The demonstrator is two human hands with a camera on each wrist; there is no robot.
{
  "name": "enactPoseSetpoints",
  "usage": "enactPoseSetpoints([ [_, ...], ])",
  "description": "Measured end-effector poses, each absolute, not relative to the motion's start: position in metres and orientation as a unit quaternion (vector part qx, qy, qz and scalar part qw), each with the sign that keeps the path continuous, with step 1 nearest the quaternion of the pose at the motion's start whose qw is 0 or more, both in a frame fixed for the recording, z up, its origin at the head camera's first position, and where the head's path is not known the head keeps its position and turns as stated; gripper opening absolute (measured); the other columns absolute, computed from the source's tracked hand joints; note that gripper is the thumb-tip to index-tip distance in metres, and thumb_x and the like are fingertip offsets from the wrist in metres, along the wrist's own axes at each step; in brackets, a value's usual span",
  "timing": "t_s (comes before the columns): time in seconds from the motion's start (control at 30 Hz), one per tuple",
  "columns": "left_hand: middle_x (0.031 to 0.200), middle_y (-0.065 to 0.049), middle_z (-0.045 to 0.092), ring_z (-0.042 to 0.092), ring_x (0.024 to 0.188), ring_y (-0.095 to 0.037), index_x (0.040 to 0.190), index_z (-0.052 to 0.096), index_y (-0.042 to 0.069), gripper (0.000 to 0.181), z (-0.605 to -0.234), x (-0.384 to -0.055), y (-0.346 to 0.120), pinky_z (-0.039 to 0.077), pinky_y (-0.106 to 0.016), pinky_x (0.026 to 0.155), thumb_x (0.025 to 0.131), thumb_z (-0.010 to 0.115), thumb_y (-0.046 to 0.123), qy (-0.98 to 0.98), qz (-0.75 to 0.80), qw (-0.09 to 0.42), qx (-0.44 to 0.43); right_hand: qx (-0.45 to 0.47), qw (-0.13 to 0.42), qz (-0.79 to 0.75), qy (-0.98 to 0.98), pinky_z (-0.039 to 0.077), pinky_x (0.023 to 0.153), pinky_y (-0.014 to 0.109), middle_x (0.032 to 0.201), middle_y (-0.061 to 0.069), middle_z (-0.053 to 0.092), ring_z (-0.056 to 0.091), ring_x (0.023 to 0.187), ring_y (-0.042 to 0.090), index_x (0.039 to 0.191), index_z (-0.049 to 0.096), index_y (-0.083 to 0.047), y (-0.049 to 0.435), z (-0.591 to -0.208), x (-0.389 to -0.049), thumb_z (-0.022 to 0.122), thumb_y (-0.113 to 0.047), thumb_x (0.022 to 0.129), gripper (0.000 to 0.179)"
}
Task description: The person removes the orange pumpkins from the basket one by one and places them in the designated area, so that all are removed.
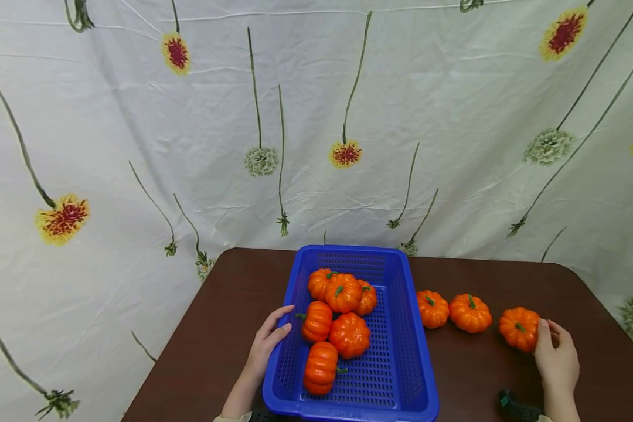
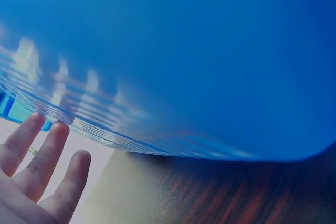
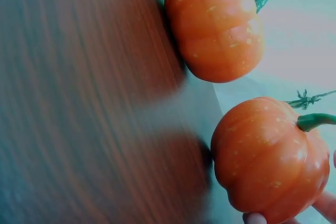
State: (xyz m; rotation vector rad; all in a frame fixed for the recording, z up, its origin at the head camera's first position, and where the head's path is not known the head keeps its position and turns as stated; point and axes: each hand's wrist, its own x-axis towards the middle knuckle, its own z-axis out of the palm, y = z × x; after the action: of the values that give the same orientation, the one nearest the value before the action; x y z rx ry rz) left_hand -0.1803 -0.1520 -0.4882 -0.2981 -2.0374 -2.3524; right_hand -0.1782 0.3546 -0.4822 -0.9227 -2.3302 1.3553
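Note:
A blue plastic basket (image 1: 348, 410) stands on the dark brown table, with several small orange toy pumpkins (image 1: 350, 335) grouped in its left and far parts. My left hand (image 1: 266, 340) is at the basket's left rim, index finger and thumb touching it. In the left wrist view three other fingers (image 2: 44, 161) stretch out, nearly straight, beside the outer wall. At the right of the table, my right hand (image 1: 558, 357) holds a pumpkin (image 1: 519, 328) by its right side. The right wrist view shows fingertips (image 3: 256, 219) around the lower part of this pumpkin, its green stem pointing away.
Two more pumpkins, one beside the basket's right wall (image 1: 432, 309) and another (image 1: 470, 313) next to it, sit left of the held one. A black strap-like item (image 1: 517, 407) lies by the right wrist. Behind the table (image 1: 206, 351) hangs a white flower-printed cloth (image 1: 211, 117).

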Motion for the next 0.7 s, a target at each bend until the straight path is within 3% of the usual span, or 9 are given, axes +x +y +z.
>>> enactPoseSetpoints([
  [0.07,0.131,-0.025,0.044,0.056,0.102,-0.041,0.132,0.044,-0.001,0.037,-0.4883,-0.1804,-0.1520,0.052,-0.047,0.078,0.096,0.045,0.010,-0.652,-0.752,0.007,-0.095,-0.319,0.141,0.474,-0.808,0.026,0.098,0.058,0.136,0.034,0.034,0.032,0.122,0.049,0.145,0.025,0.004,0.3549,-0.4822,-0.1782,0.027,-0.046,0.098,0.068],
  [0.13,0.132,-0.025,0.044,0.056,0.102,-0.041,0.132,0.044,-0.001,0.037,-0.4885,-0.1804,-0.1520,0.052,-0.047,0.078,0.096,0.045,0.010,-0.652,-0.752,0.008,-0.095,-0.318,0.134,0.476,-0.808,0.040,0.090,0.048,0.136,0.034,0.035,0.046,0.110,0.043,0.145,0.025,0.004,0.3551,-0.4819,-0.1785,0.029,-0.047,0.097,0.070],
  [0.2,0.132,-0.026,0.043,0.055,0.102,-0.042,0.132,0.044,-0.001,0.038,-0.4886,-0.1804,-0.1520,0.052,-0.047,0.078,0.096,0.045,0.010,-0.653,-0.751,0.009,-0.096,-0.317,0.130,0.482,-0.806,0.050,0.072,0.034,0.135,0.034,0.036,0.059,0.085,0.027,0.145,0.025,0.004,0.3553,-0.4816,-0.1791,0.031,-0.048,0.096,0.072],
  [0.3,0.133,-0.026,0.042,0.055,0.103,-0.043,0.133,0.044,0.000,0.038,-0.4886,-0.1803,-0.1520,0.052,-0.046,0.078,0.097,0.045,0.011,-0.653,-0.751,0.010,-0.097,-0.314,0.127,0.496,-0.800,0.045,0.048,0.019,0.135,0.034,0.035,0.049,0.056,0.000,0.145,0.023,0.004,0.3554,-0.4817,-0.1797,0.033,-0.049,0.095,0.074],
  [0.4,0.134,-0.027,0.041,0.054,0.104,-0.043,0.133,0.044,-0.001,0.038,-0.4887,-0.1802,-0.1521,0.052,-0.047,0.079,0.097,0.045,0.011,-0.653,-0.751,0.010,-0.098,-0.305,0.128,0.514,-0.791,0.046,0.047,0.017,0.138,0.035,0.031,0.043,0.053,-0.009,0.146,0.021,0.005,0.3550,-0.4831,-0.1800,0.035,-0.048,0.095,0.074],
  [0.7,0.134,-0.026,0.041,0.054,0.104,-0.043,0.133,0.044,0.000,0.038,-0.4891,-0.1803,-0.1521,0.051,-0.049,0.080,0.097,0.045,0.011,-0.651,-0.753,0.007,-0.096,-0.288,0.117,0.510,-0.802,0.038,0.050,0.009,0.140,0.036,0.028,0.042,0.053,-0.013,0.144,0.020,0.008,0.3506,-0.4854,-0.1816,0.042,-0.042,0.094,0.075],
])
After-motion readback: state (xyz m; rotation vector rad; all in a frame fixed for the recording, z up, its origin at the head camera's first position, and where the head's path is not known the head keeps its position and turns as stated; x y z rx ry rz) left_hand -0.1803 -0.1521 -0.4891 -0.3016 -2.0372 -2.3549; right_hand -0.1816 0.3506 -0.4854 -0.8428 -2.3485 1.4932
